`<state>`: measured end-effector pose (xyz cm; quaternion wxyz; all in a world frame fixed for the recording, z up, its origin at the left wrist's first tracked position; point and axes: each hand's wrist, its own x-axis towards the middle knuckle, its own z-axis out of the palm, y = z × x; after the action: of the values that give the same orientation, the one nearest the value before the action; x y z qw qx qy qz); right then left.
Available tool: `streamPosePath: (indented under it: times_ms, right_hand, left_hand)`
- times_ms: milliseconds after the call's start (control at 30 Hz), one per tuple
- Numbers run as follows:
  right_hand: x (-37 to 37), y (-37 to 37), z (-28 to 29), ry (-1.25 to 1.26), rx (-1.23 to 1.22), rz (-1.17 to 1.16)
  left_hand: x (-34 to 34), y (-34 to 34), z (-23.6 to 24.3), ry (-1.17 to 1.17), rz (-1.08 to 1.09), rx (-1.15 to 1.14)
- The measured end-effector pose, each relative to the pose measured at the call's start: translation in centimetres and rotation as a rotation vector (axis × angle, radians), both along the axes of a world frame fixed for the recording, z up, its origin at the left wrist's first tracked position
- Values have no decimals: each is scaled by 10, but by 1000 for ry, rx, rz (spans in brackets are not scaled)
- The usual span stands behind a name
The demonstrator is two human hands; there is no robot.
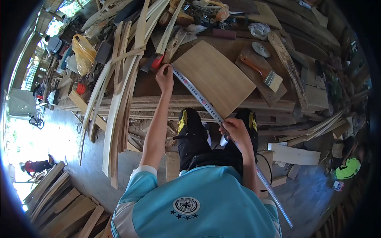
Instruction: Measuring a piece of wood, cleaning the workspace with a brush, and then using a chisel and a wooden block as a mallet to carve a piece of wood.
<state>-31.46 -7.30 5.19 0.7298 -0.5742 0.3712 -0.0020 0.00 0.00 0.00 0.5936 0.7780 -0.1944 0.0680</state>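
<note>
Right hand (pixel 237 133) at the near edge of the surface (pixel 222 51), closed on a tape measure (pixel 198 98) and a white marker (pixel 224 139). Tape runs diagonally along the left edge of the board (pixel 216 77). Left hand (pixel 165 77) pins its far end at the board's far-left corner.

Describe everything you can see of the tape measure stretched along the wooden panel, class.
The tape measure is a long, narrow, pale blade with dark markings, likely metal. It runs diagonally along the left edge of the tan wooden panel on the workbench. The left hand presses its far end at the panel's corner; the right hand pinches it by the near corner. Beyond that it slants down past the person's right side.
</note>
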Motion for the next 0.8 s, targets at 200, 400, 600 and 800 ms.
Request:
streamPosePath:
  times_ms: [200, 400, 600, 800]
  right_hand:
    - [0, -1, 1, -4, 2, -6]
    - [-6, 4, -4, -33, -191, 14]
    - [-19, 9, 10, 55, -199, 128]
    - [-23, 40, 5, 88, -1091, 213]
  left_hand:
    - [2, 0, 0, -79, -4, -9]
    - [1, -2, 0, -63, 1, 46]
    - [0, 2, -5, -62, 18, -17]
    - [-4, 28, 8, -30, -167, 8]
